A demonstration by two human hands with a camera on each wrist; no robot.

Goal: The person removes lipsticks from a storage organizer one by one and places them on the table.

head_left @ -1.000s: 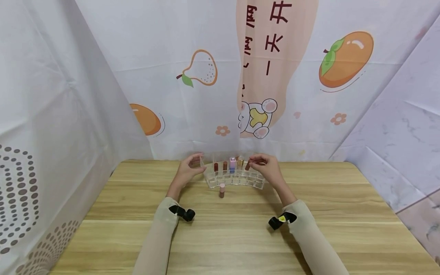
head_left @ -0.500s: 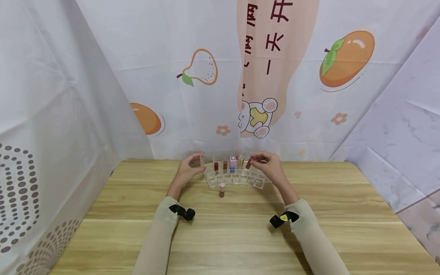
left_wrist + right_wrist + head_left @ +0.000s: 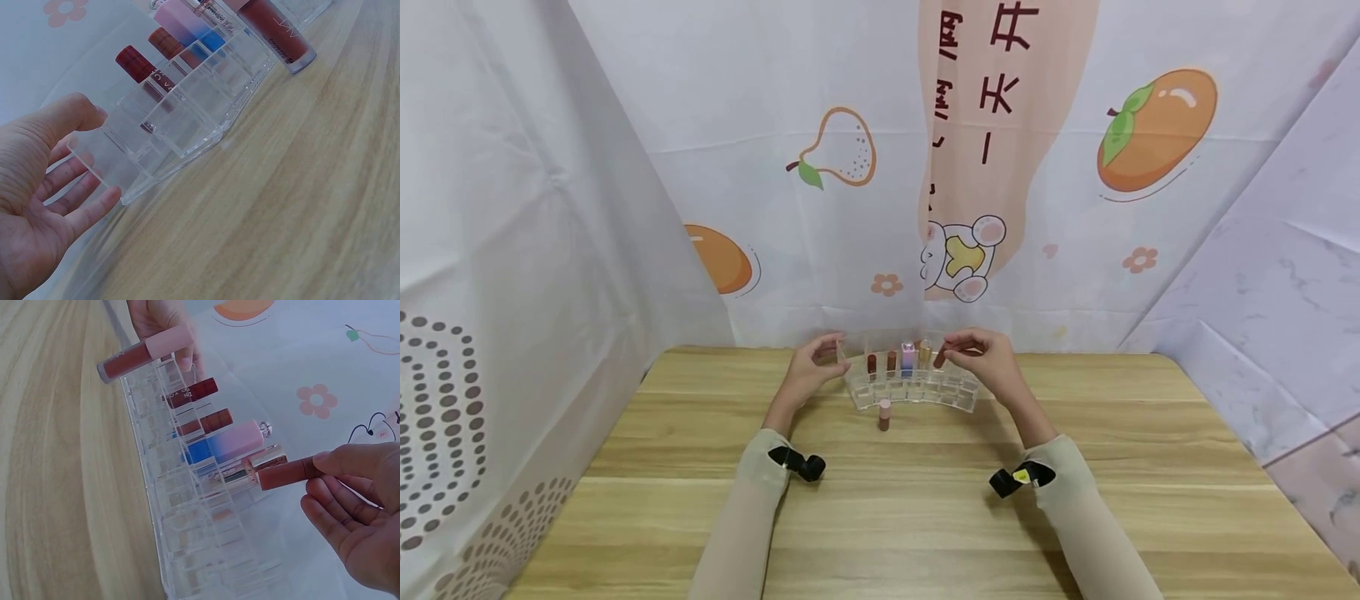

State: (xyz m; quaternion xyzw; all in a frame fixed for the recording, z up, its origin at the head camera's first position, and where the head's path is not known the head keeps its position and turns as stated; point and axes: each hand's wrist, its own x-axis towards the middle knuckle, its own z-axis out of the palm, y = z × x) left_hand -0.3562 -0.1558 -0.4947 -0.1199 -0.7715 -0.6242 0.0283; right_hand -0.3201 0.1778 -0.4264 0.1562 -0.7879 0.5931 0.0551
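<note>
A clear acrylic lipstick organizer (image 3: 917, 392) with stepped rows stands near the back of the table. My left hand (image 3: 811, 367) holds its left end; in the left wrist view the thumb lies near the top edge and the fingers (image 3: 69, 181) reach round the side panel. My right hand (image 3: 985, 365) pinches a reddish-brown lip tube (image 3: 287, 473) between thumb and fingers, tilted above the rear row. In that row stand a dark red tube (image 3: 194, 394), a brown tube (image 3: 205, 422), a pink-and-blue tube (image 3: 228, 442) and a gold-and-clear tube (image 3: 925, 356).
A lip gloss (image 3: 884, 415) with a pink cap stands upright on the wooden table (image 3: 895, 517), just in front of the organizer. Behind the table's back edge hangs a white printed curtain (image 3: 760, 167).
The right hand and its tube have shifted very slightly; the tube stays tilted over the rear row. The left hand has not visibly moved.
</note>
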